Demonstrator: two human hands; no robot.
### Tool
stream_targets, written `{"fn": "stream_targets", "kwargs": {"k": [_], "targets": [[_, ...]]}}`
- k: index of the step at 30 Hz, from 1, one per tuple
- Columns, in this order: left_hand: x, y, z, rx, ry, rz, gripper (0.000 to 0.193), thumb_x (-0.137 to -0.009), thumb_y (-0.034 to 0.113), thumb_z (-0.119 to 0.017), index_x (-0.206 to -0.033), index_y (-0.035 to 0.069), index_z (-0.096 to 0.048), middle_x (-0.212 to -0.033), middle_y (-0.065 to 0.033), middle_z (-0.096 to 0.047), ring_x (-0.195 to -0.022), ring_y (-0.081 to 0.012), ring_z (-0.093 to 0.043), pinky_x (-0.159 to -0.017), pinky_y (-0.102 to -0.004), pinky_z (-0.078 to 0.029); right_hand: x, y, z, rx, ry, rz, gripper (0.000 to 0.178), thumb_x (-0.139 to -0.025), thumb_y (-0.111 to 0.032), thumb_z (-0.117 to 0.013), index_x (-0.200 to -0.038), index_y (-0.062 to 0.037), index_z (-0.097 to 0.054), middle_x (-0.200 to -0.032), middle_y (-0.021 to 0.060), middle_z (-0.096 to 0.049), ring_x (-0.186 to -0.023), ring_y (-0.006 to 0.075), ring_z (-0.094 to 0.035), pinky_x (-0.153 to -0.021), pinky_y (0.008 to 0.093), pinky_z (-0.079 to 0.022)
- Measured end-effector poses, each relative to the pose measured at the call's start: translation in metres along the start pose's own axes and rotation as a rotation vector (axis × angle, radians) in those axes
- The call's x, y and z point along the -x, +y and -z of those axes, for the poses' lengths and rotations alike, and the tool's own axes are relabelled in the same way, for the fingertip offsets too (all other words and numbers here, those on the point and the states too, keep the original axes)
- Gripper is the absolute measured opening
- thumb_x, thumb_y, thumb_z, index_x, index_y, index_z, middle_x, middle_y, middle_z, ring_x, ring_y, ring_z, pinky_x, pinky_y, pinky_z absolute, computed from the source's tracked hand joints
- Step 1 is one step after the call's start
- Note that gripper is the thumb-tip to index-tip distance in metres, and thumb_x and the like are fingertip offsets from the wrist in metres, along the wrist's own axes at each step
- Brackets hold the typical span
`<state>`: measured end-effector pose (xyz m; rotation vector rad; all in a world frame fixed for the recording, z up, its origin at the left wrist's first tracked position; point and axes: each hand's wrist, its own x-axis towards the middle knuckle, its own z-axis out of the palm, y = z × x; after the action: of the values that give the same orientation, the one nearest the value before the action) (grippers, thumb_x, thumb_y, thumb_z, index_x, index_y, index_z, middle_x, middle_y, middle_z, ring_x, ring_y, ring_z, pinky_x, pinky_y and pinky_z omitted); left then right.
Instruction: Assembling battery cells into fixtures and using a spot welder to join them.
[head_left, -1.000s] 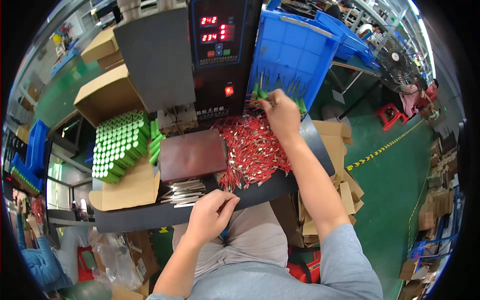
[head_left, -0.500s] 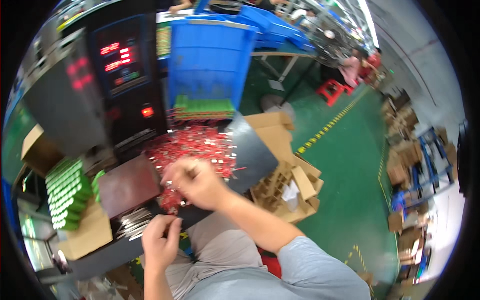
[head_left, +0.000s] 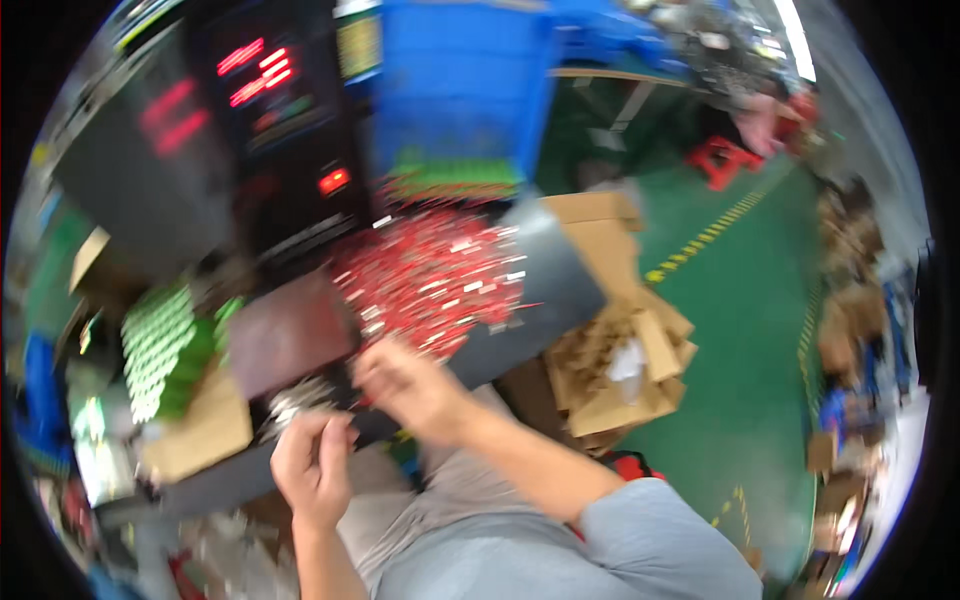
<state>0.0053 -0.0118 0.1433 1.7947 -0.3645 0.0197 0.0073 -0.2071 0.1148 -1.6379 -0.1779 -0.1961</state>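
Many red wire leads [head_left: 435,275] heaped on dark bench [head_left: 563,275], right of brown block [head_left: 290,333] | left hand [head_left: 312,470]: fingers curled in, cannot tell if gripping, beside silvery strips [head_left: 300,397] | right hand [head_left: 412,392]: fingers bent, blurred, cannot tell if holding, near heap's lower edge

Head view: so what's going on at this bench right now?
Someone has both bare hands at the near side of a dark bench. The left hand is curled beside some silvery strips; the right hand is at the near edge of a heap of red wires. Blur hides whether either holds anything. Green cylinders stand packed at left.
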Motion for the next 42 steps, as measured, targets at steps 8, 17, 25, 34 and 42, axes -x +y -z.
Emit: {"fn": "stream_targets", "kwargs": {"k": [8, 17, 25, 34, 42], "targets": [[-0.015, -0.011, 0.091, -0.114, 0.484, -0.002, 0.013, -0.106, 0.008, -0.063, -0.108, -0.004, -0.067, -0.085, -0.0045, -0.069, -0.071, -0.0074, -0.061, -0.065, -0.0225, -0.050, 0.000, 0.002, 0.001, -0.169, 0.027, -0.142, 0.012, -0.107, -0.011, -0.065, -0.104, -0.0015, -0.070, -0.090, -0.0023, -0.065, -0.074, 0.0037, -0.052, -0.066, 0.0206, -0.041], [-0.035, -0.034, 0.146, -0.459, 0.539, 0.103, 0.053, -0.100, 0.009, -0.069, -0.151, 0.008, -0.052, -0.082, -0.0059, -0.063, -0.070, -0.0137, -0.061, -0.069, -0.0297, -0.052, 0.001, -0.001, 0.000, 0.044, -0.031, -0.048, 0.012, -0.099, -0.001, -0.071, -0.110, 0.0029, -0.076, -0.090, 0.0007, -0.070, -0.071, 0.0041, -0.057, -0.064, 0.0200, -0.045], [-0.028, -0.073, 0.127, -0.737, 0.573, 0.091, 0.061, -0.100, 0.010, -0.069, -0.158, 0.014, -0.048, -0.088, -0.0096, -0.066, -0.072, -0.0240, -0.065, -0.072, -0.0376, -0.055, 0.006, 0.002, 0.002, 0.052, -0.042, -0.091, 0.025, -0.099, 0.000, -0.070, -0.124, 0.0023, -0.069, -0.081, -0.0035, -0.062, -0.069, 0.0027, -0.053, -0.062, 0.0194, -0.039], [-0.031, -0.054, 0.129, -0.339, 0.648, 0.057, 0.023, -0.099, 0.013, -0.077, -0.117, 0.000, -0.068, -0.086, -0.0008, -0.066, -0.071, -0.0077, -0.060, -0.064, -0.0240, -0.051, 0.001, 0.000, -0.005, -0.029, 0.000, -0.119, 0.018, -0.102, -0.002, -0.067, -0.119, 0.0033, -0.069, -0.088, -0.0007, -0.066, -0.071, 0.0040, -0.055, -0.065, 0.0201, -0.044], [-0.072, 0.013, 0.072, -0.084, 0.238, -0.217, 0.023, -0.094, 0.003, -0.080, -0.114, -0.002, -0.068, -0.095, -0.0007, -0.064, -0.084, -0.0071, -0.064, -0.070, -0.0205, -0.051, 0.003, 0.000, -0.001, -0.143, 0.058, -0.108, 0.008, -0.102, -0.007, -0.071, -0.102, -0.0006, -0.065, -0.085, -0.0003, -0.066, -0.069, 0.0037, -0.054, -0.064, 0.0197, -0.042]]}}
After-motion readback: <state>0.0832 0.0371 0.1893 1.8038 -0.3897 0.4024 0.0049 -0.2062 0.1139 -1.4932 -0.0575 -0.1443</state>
